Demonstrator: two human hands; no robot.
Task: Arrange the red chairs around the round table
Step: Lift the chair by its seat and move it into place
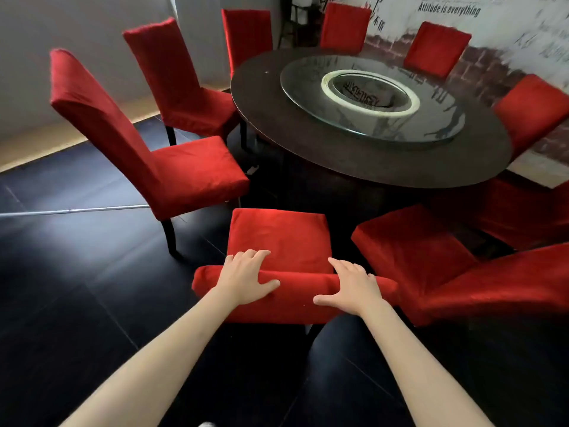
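A red chair stands right in front of me, its seat facing the dark round table. My left hand grips the top of its backrest on the left, with the fingers curled over the far side and the thumb on the near side. On the right of the same backrest my right hand holds on, fingers laid over the top and thumb spread toward me. Several other red chairs ring the table, one to the left and one to the right.
A glass turntable with a pot sunk in its middle lies on the table. The floor is dark tile, with open floor to my left. A printed brick-pattern wall runs behind the far chairs at the right. My dark-trousered leg shows below the chair.
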